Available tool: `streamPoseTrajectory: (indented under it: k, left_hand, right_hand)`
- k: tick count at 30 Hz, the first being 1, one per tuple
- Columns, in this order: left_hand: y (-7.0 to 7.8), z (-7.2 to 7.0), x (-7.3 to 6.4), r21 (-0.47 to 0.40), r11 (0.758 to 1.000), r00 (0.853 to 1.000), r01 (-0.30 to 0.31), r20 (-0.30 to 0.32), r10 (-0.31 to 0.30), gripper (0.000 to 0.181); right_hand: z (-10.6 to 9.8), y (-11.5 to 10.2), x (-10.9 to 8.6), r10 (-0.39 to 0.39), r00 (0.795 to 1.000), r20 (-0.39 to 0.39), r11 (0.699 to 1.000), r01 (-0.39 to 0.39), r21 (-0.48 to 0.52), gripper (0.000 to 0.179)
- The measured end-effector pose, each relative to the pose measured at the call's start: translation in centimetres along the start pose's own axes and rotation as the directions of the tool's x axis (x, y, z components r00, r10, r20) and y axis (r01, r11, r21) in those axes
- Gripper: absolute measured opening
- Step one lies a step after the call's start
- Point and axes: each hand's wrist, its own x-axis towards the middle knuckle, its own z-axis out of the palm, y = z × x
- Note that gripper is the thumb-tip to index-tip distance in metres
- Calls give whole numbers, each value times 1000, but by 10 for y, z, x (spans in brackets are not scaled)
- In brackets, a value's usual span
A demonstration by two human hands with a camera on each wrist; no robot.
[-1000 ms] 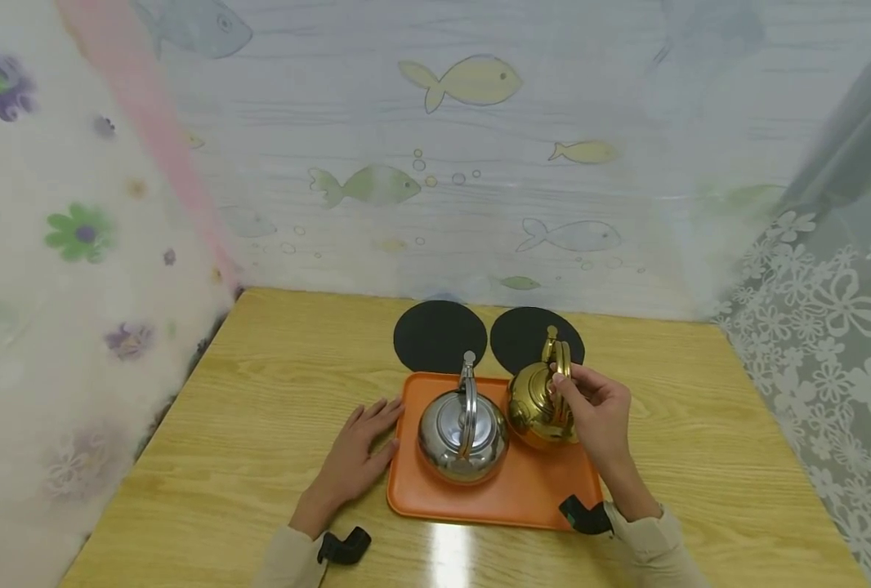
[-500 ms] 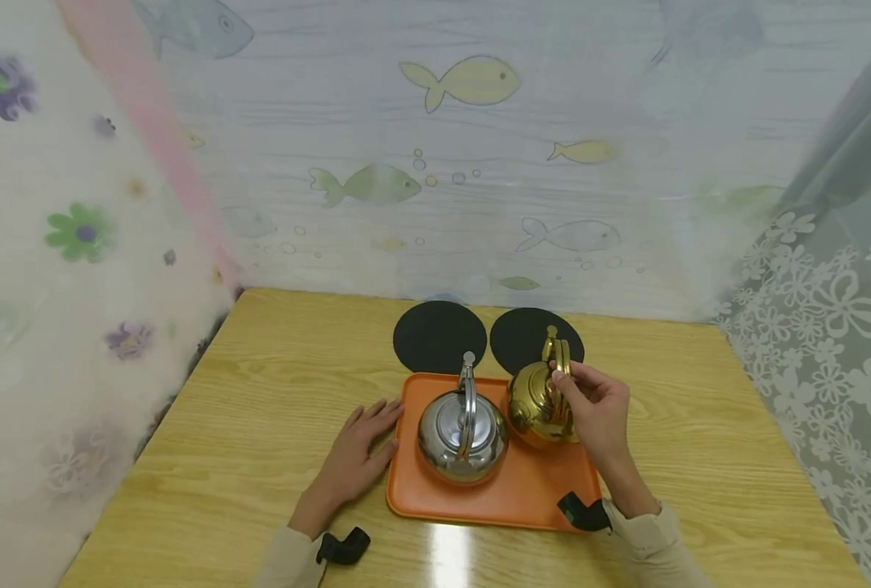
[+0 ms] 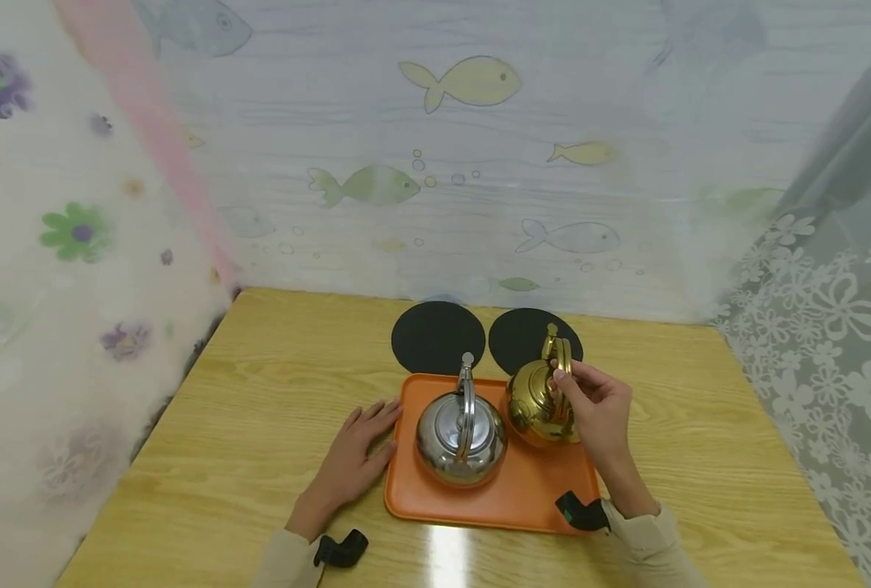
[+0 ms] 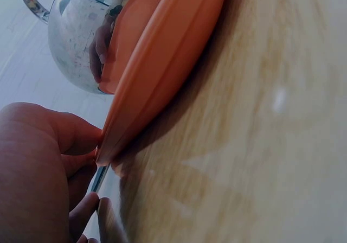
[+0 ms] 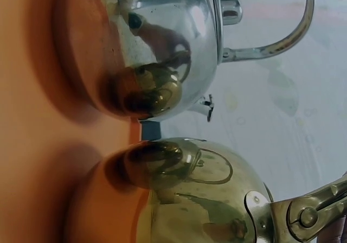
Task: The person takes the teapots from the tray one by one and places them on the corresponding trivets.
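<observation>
Two kettles stand on an orange tray (image 3: pixel 472 505). The silver kettle (image 3: pixel 446 465) is at its left, upright, handle raised. Beside it, near the tray's far right corner, is the gold kettle (image 3: pixel 527 412). My right hand (image 3: pixel 603 420) pinches the gold kettle's raised handle between thumb and fingers. In the right wrist view the gold kettle (image 5: pixel 200 210) sits close to the silver kettle (image 5: pixel 179 31); whether its base touches the tray cannot be told. My left hand (image 3: pixel 350 461) lies palm down, its extended fingertips touching the tray's left rim, as the left wrist view also shows.
Two black round mats (image 3: pixel 438 336) lie beyond the tray, the right mat (image 3: pixel 516 335) partly hidden by the gold kettle's spout. A wooden table (image 3: pixel 281 367) carries everything. A fish-patterned curtain (image 3: pixel 296 122) hangs behind, with lace (image 3: pixel 847 384) at the right.
The right hand and gold kettle have shifted very slightly upward in the view against the tray. My left hand still touches the tray's rim; the silver kettle stays put on the tray.
</observation>
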Motion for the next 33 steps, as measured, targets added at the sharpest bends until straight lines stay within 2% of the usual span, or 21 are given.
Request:
streamPoseTrajectory:
  k: [10, 21, 33]
  left_hand:
    - [0, -2, -2, -6, 1000, 1000, 13, 10, -13, 50]
    - [0, -1, -3, -5, 1000, 1000, 9, 9, -9, 50]
    - [-1, -1, -1, -14, 1000, 1000, 0, 4, 0, 50]
  right_hand:
    - [3, -1, 4, 8, 1000, -14, 1000, -8, 0, 20]
    - [3, 3, 13, -85, 995, 46, 996, 83, 42, 21]
    - [3, 6, 22, -53, 998, 38, 998, 53, 25, 23]
